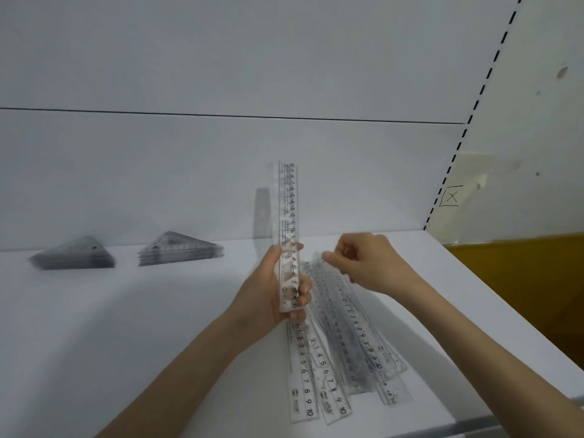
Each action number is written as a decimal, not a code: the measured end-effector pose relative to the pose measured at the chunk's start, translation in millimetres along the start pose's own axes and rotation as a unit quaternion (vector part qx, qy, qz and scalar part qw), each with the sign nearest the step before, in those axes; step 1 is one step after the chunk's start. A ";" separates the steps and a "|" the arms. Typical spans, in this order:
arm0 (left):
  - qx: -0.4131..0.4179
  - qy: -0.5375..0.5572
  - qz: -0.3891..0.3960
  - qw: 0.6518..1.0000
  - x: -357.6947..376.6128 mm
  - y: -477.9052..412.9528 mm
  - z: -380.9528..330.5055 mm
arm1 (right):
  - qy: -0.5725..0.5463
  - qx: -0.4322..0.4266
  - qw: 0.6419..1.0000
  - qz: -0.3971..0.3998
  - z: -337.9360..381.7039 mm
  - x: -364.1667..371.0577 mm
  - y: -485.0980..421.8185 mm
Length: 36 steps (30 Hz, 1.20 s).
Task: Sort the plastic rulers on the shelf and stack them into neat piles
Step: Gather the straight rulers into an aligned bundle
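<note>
My left hand [271,290] grips a small bundle of clear straight rulers [288,216], held upright above the white shelf [126,327]. Below and to the right, a loose fan of clear straight rulers [341,352] lies on the shelf, running from the hands toward the front edge. My right hand [363,263] pinches the far end of one ruler at the top of that fan. Two neat stacks of clear triangle rulers sit at the back left: one stack [74,254] further left, the other [180,249] nearer the middle.
The shelf's white back panel [221,169] rises behind the stacks. A slotted upright [467,128] runs up the right side, with a wall and a yellow surface [521,279] beyond the shelf's right edge. The shelf's front edge is at the lower right.
</note>
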<state>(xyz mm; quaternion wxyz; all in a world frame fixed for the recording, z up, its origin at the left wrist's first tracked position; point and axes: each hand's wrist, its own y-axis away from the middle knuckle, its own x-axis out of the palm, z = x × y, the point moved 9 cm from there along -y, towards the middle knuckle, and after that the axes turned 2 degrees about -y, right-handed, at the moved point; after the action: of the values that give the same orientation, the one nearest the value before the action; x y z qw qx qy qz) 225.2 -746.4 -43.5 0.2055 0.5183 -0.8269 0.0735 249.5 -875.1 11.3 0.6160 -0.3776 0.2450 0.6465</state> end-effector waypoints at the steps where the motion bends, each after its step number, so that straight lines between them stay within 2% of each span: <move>1: 0.002 0.001 -0.003 1.000 -1.5 -0.8 -0.7 | 0.045 0.026 0.998 0.028 -12.8 3.7 3.7; 3: 0.004 0.004 -0.007 1.000 -3.3 -2.3 -1.3 | 0.099 0.077 0.988 0.096 -34.7 17.6 14.0; 5: 0.007 0.000 -0.018 1.000 -5.8 -4.1 0.3 | 0.099 0.104 0.981 0.132 -46.2 28.7 23.0; 12: 0.004 -0.016 -0.029 0.999 -8.4 -5.0 5.5 | -0.027 0.161 0.980 0.112 -65.7 16.1 30.7; 20: 0.010 -0.008 -0.031 0.999 -8.8 -3.7 3.0 | -0.203 0.205 0.950 0.117 -80.7 14.5 36.5; 25: 0.011 -0.002 -0.036 0.999 -10.6 -4.3 2.3 | -0.337 0.187 0.917 0.099 -72.0 5.5 35.4; 30: 0.014 -0.001 -0.034 0.999 -8.9 -3.7 2.9 | -0.516 0.122 0.846 0.059 -48.2 2.9 28.8; 34: 0.015 -0.002 -0.040 0.999 -7.1 -2.7 0.4 | -0.571 0.081 0.815 0.058 -25.6 -0.5 24.2; 36: 0.012 -0.005 -0.045 0.999 -7.2 -2.2 -0.1 | -0.579 0.071 0.810 0.054 -19.4 -3.2 20.8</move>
<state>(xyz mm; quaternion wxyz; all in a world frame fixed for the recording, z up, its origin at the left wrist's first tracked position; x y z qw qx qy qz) 229.9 -741.4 -46.6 0.1982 0.5578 -0.8027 0.0720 232.6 -894.8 -0.7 0.6328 0.1257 -0.0921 0.7584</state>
